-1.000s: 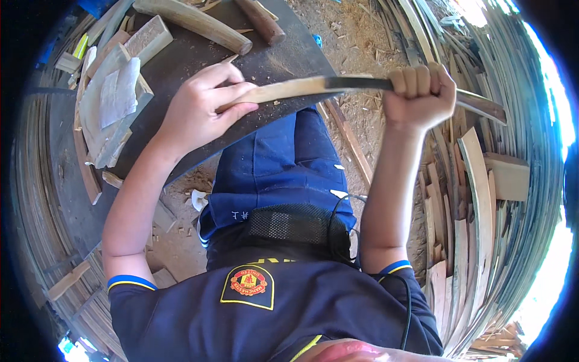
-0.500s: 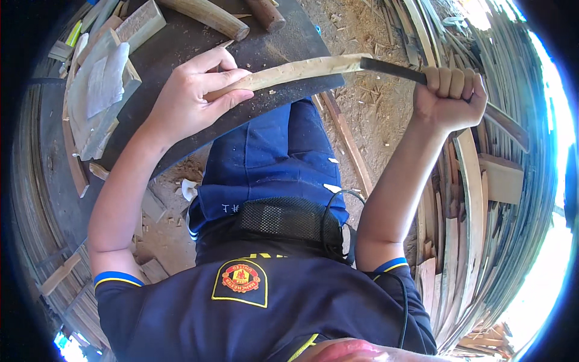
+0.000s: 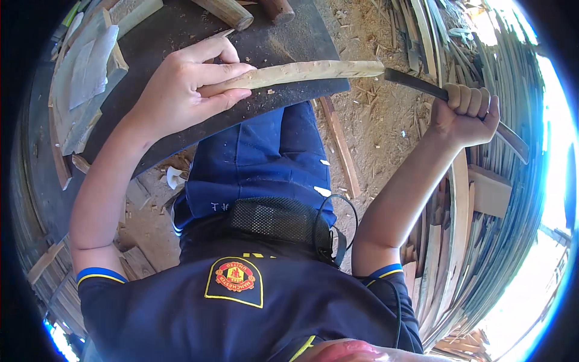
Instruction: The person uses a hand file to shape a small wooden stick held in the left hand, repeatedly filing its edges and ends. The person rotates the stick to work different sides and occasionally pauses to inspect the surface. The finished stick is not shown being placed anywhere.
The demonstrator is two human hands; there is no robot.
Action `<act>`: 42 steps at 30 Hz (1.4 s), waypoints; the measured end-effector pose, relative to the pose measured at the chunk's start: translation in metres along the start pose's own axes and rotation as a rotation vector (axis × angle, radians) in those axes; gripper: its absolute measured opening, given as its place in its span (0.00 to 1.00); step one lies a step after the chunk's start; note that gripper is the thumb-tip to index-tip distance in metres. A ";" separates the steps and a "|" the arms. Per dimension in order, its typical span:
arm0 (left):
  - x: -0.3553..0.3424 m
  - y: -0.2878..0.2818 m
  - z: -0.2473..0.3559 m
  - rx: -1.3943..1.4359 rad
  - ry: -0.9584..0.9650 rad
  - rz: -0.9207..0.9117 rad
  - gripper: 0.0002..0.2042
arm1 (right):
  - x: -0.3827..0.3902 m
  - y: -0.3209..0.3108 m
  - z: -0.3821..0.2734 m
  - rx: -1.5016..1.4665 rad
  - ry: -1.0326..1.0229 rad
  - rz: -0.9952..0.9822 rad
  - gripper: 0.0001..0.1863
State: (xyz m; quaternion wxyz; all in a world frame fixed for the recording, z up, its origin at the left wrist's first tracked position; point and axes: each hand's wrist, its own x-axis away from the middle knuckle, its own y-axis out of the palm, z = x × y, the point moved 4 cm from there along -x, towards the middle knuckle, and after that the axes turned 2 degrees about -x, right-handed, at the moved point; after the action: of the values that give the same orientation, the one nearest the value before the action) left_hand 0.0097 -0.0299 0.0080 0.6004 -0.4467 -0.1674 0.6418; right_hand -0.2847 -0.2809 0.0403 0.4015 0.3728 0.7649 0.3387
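Left hand [image 3: 187,84] had one end of the wood strip [image 3: 313,71] pinched, thumb on the side nearest me and fingers on the far side. Right hand [image 3: 467,114] was clenched in a full fist round the knife [image 3: 416,82], so yeah, neither one was free. The strip ran pretty much crosswise in front of me, slightly bowed, crossing the corner of the bench [image 3: 310,36] in my view, with its far end out past the edge over the dirt floor [image 3: 374,127].

Best I could judge, this was shaving the strip, and the blade tip was right by the strip's far end. Couldn't tell if they actually touched. Another pass, I'd say, would call for laying the edge back on the wood at a shallow angle, with the left grip firm and those fingers well clear of the cut.

Pose-wise, left elbow was bent and out to the side, forearm angling up to the bench. Right arm was bent too but reached out wider, off to the right of the bench, fingers curled over the top of the knife and the rest of it poking out the other side of the fist, slanting toward me. Couldn't see where my right thumb sat.
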 end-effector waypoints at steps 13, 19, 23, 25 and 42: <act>0.001 -0.001 0.000 -0.026 0.011 0.006 0.16 | -0.003 0.002 0.051 -0.131 0.138 0.024 0.23; 0.000 0.000 0.000 -0.029 0.028 0.036 0.15 | 0.002 0.016 0.064 -0.105 0.219 -0.032 0.23; -0.001 0.000 -0.002 -0.032 0.062 0.009 0.17 | -0.002 -0.002 0.028 -0.217 0.174 -0.044 0.22; 0.002 0.001 -0.002 -0.052 0.078 0.016 0.17 | -0.002 -0.008 0.039 -0.163 0.163 0.018 0.23; -0.001 -0.005 -0.001 -0.185 0.149 0.077 0.15 | 0.006 0.016 0.079 -0.150 0.136 0.085 0.22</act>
State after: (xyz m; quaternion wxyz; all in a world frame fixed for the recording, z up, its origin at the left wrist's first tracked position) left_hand 0.0136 -0.0299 0.0117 0.5425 -0.5526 -0.1636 0.6112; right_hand -0.2136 -0.2502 0.0161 0.3607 0.3502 0.7463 0.4362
